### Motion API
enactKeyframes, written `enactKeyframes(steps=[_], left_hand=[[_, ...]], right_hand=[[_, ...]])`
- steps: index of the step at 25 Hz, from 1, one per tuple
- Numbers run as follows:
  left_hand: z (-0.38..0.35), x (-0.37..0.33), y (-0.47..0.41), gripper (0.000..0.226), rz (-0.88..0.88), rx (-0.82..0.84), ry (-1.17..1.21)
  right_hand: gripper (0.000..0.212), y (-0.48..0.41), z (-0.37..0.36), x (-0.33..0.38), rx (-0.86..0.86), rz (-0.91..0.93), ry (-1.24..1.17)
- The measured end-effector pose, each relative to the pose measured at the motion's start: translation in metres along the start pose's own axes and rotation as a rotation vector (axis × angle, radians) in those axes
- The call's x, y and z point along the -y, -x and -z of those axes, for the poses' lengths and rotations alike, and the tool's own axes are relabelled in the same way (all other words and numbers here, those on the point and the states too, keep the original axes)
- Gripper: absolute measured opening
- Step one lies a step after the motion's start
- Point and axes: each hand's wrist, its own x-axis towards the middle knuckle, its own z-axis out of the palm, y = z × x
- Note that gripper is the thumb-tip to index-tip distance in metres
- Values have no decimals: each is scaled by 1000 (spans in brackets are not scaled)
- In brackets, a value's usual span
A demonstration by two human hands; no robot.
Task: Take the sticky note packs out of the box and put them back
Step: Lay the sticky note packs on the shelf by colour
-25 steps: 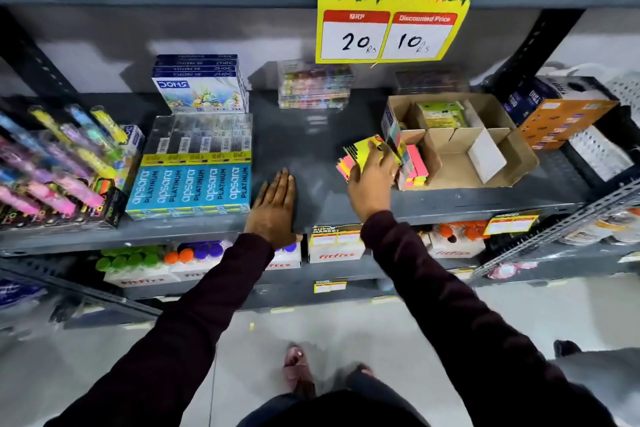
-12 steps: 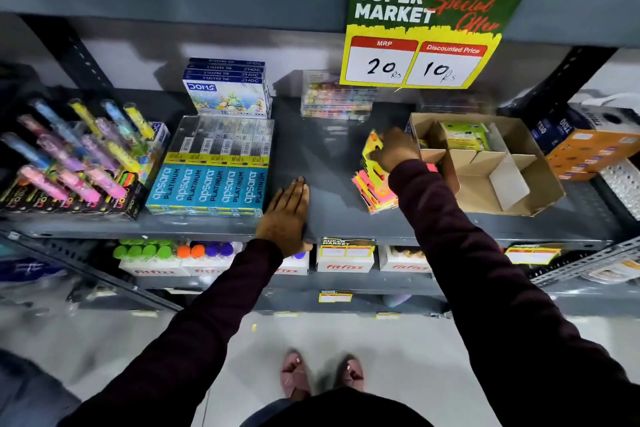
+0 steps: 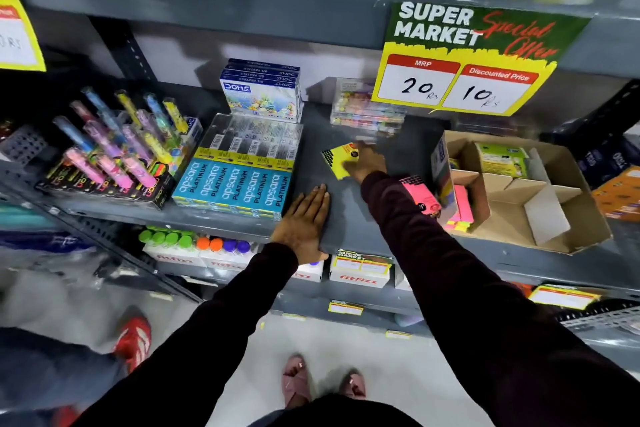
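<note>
My right hand [image 3: 367, 161] reaches out over the grey shelf [image 3: 346, 222] and is closed on a yellow sticky note pack [image 3: 339, 158], held out to the left of the box. A pink pack [image 3: 420, 196] lies on the shelf just beside my right sleeve. More pink and yellow packs [image 3: 462, 208] stand in the left compartment of the open cardboard box [image 3: 554, 218] at the right. A green-labelled pack [image 3: 502, 159] sits at the back of the box. My left hand [image 3: 304, 222] rests flat, palm down, on the shelf's front edge, holding nothing.
Blue Apsara pencil boxes [image 3: 235, 187] lie left of my left hand, with Doms boxes [image 3: 259, 94] behind and a rack of coloured pens [image 3: 114, 152] farther left. A clear pack [image 3: 367, 111] stands at the shelf back. A price sign [image 3: 460, 80] hangs above. A red shoe [image 3: 133, 340] is on the floor.
My right hand has moved left and farther back along the shelf, away from the box, carrying the yellow pack. A pink pack now lies on the shelf beside the box. My left hand stayed put.
</note>
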Motion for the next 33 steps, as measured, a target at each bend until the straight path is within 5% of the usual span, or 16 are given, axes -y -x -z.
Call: enactKeyframes(steps=[3, 11, 21, 25, 30, 33], left_hand=[[2, -1, -1, 104, 5, -10, -5], [-9, -3, 2, 101, 74, -19, 12], [-6, -5, 7, 109, 83, -122, 52], [-4, -4, 8, 110, 69, -131, 43], [-2, -5, 9, 110, 81, -91, 62], [-3, -4, 7, 102, 64, -42, 72]], right_hand=[[57, -1, -11, 1, 90, 88, 197], [61, 16, -5, 5, -18, 126, 309], [48, 82, 65, -61, -4, -66, 512], [58, 83, 64, -57, -62, -121, 432], [37, 64, 76, -48, -64, 10, 191], [32, 33, 84, -43, -206, -57, 32]])
